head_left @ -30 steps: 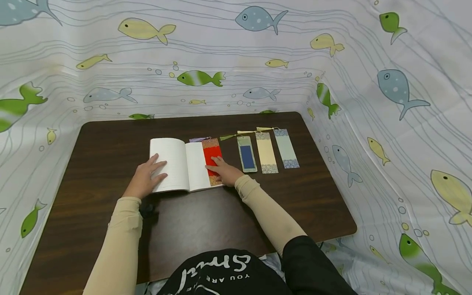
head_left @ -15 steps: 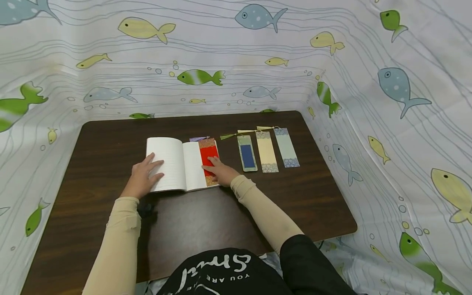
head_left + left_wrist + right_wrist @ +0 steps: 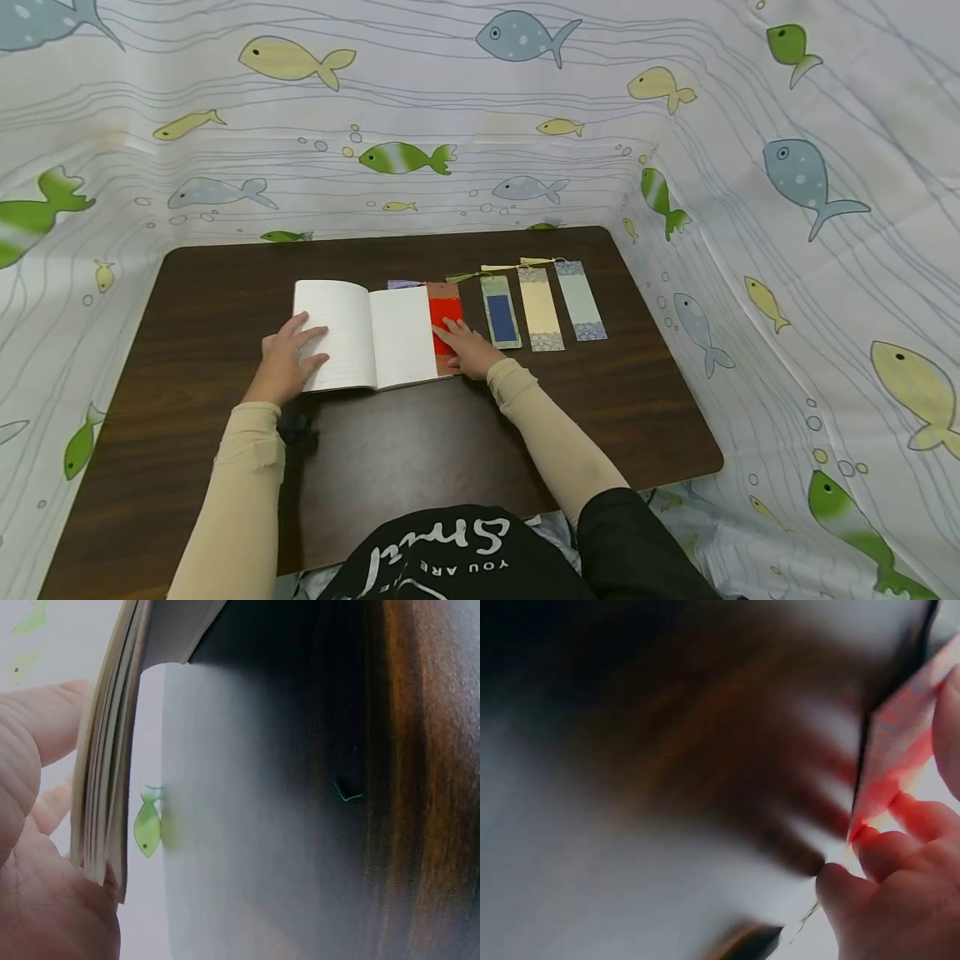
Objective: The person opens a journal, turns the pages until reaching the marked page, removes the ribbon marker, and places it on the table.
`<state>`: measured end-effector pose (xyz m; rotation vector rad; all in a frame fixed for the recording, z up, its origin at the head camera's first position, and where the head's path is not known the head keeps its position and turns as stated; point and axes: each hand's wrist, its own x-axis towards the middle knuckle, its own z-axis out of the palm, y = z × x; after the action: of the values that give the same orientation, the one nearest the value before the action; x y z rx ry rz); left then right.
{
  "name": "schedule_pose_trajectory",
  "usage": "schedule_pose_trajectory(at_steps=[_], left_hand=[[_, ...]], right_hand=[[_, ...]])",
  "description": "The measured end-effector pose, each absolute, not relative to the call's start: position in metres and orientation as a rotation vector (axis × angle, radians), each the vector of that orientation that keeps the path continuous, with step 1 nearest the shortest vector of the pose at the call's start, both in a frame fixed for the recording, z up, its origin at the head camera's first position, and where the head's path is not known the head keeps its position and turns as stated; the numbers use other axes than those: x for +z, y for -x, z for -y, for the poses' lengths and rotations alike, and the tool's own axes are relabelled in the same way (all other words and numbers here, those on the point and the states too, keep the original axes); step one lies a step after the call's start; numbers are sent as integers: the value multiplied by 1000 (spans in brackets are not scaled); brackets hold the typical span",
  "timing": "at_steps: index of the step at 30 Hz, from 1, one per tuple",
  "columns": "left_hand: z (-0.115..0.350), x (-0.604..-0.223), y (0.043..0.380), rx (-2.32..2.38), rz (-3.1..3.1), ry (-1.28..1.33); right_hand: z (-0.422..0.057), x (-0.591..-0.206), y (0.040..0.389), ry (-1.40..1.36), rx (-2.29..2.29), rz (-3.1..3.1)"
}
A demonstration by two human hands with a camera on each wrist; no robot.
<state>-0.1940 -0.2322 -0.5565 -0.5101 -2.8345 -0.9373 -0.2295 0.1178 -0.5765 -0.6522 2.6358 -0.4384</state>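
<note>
A book [image 3: 405, 333] with blank-looking pages lies open on the dark wooden table. My left hand [image 3: 281, 367] rests at its left edge, fingers and thumb spread over the left page. In the left wrist view, page edges [image 3: 109, 765] run close by the palm. My right hand [image 3: 474, 352] lies on a red bookmark [image 3: 442, 310] with patterned ends, which stands along the right page's outer edge. In the right wrist view, the bookmark [image 3: 900, 750] shows red beneath the fingertips [image 3: 907, 806], with the thumb farther up. Part of the bookmark is hidden under the hand.
Several more bookmarks lie right of the book: one green with a dark blue panel [image 3: 501, 317], one cream [image 3: 540, 308], one pale blue-green [image 3: 581, 302]. A purple tassel [image 3: 406, 284] shows behind the book. A fish-print curtain [image 3: 450, 83] surrounds the table.
The book has shifted slightly left with my left hand. My right hand and the red bookmark went left with it, then moved right, baring more of the right page.
</note>
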Motion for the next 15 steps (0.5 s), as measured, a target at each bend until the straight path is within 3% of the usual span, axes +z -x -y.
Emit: schedule_pose_trajectory(at_steps=[15], left_hand=[[233,-555,192,-960,2838,507]], right_hand=[[-135,-567,223,566,-196,-2688]])
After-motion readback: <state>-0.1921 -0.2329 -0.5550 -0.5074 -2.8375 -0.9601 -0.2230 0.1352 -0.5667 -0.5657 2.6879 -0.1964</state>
